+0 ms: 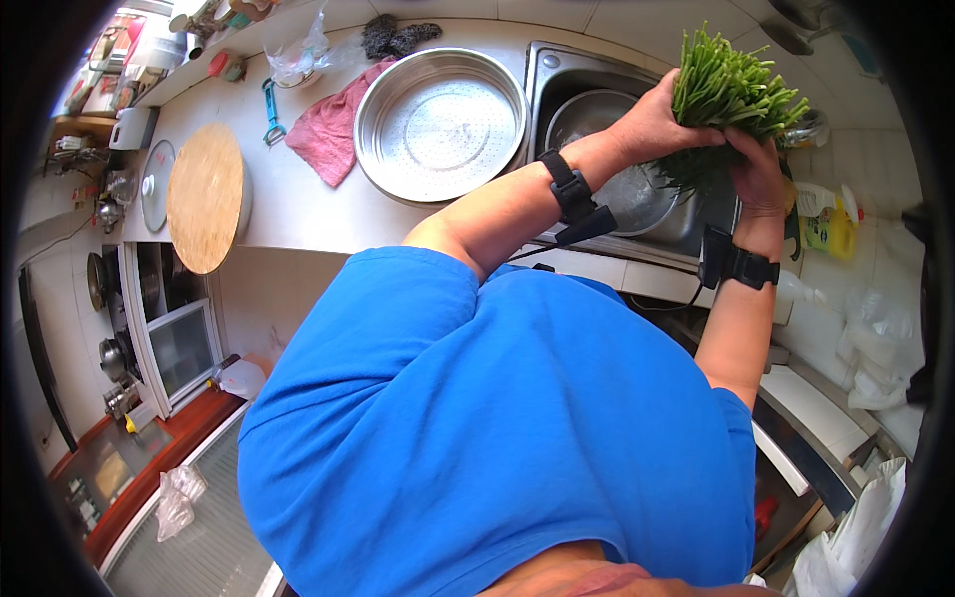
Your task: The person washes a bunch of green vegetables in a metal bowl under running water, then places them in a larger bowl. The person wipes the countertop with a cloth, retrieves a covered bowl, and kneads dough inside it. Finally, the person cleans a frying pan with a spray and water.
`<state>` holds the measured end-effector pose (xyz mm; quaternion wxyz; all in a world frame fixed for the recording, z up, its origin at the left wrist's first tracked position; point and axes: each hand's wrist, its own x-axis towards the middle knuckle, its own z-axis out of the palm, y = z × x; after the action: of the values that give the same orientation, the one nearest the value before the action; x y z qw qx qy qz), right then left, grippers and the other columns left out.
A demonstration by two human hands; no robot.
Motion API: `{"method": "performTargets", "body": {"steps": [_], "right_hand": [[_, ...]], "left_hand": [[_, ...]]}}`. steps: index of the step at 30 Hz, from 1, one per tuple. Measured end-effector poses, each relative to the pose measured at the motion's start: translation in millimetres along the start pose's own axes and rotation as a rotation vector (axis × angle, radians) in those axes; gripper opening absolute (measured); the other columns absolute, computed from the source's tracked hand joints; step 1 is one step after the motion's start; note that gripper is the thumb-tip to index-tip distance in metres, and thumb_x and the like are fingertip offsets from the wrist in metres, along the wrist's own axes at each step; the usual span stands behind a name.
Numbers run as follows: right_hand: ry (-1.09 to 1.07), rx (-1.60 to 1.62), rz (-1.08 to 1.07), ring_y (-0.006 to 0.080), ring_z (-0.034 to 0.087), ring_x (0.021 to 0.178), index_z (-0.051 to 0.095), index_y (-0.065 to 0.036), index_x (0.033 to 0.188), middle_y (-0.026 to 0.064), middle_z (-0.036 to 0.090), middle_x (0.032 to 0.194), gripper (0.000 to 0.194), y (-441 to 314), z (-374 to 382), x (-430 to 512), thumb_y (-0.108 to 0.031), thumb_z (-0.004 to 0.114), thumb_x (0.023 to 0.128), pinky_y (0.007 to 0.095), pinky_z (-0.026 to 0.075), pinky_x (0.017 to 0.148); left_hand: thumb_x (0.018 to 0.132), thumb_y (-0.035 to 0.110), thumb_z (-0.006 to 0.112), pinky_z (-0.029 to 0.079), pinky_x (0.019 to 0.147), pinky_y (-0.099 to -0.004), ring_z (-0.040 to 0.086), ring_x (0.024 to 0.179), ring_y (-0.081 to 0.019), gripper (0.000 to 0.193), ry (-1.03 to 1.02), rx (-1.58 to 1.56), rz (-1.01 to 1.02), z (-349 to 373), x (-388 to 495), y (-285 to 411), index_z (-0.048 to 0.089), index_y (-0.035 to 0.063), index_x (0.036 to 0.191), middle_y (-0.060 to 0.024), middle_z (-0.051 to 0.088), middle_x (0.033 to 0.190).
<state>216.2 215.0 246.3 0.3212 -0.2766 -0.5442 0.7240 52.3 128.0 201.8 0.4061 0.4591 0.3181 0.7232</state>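
My left hand (656,123) and my right hand (761,175) are both closed around a thick bunch of slender green stalks (735,86), which look like garlic chives. The cut ends point up and away from me, while the darker lower part hangs below my hands. Over the sink (720,213) the bunch is held up, near its right side. Inside the sink sits a round metal basin (634,213), partly hidden by my left forearm; whether it holds water I cannot tell. Left of the sink lies a wide metal steamer pan (440,123) with a perforated bottom.
A pink cloth (328,138) touches the steamer pan's left side, with a blue peeler (271,112) beyond it. Dark wire scourers (395,36) lie behind. Further left are a round wooden board (205,198) and a glass lid (157,186). A yellow detergent bottle (839,227) stands at right.
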Motion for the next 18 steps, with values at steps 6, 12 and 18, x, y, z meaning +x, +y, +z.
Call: {"method": "performTargets", "body": {"steps": [6,12,18], "right_hand": [[-0.02,-0.004,-0.003,0.0193,0.06,0.11,0.059,0.001,0.125,0.0086,0.065,0.118,0.043,-0.2,-0.3,1.2,-0.003,0.068,0.082,0.0322,0.045,0.097],[0.018,-0.02,0.0,0.0186,0.062,0.106,0.061,0.0,0.122,0.0076,0.066,0.114,0.04,0.3,2.1,-3.4,-0.002,0.068,0.083,0.0307,0.047,0.093],[-0.051,-0.068,-0.005,0.0164,0.063,0.101,0.064,-0.002,0.118,0.0056,0.067,0.109,0.037,-2.0,2.0,-3.9,-0.006,0.071,0.082,0.0295,0.048,0.09]], "left_hand": [[0.071,0.011,0.088,0.04,0.107,-0.0322,0.051,0.122,-0.0165,0.081,-0.01,-0.023,0.058,2.5,-2.7,3.6,0.043,0.0023,0.138,-0.0066,0.057,0.129],[0.065,0.006,0.09,0.044,0.105,-0.033,0.054,0.12,-0.0176,0.086,-0.026,-0.109,0.009,2.4,-1.4,2.0,0.042,0.0005,0.136,-0.0084,0.058,0.128],[0.068,0.007,0.088,0.049,0.097,-0.0321,0.059,0.11,-0.0169,0.071,-0.001,0.002,-0.009,3.8,-4.2,3.0,0.05,0.0009,0.128,-0.0081,0.062,0.119]]}}
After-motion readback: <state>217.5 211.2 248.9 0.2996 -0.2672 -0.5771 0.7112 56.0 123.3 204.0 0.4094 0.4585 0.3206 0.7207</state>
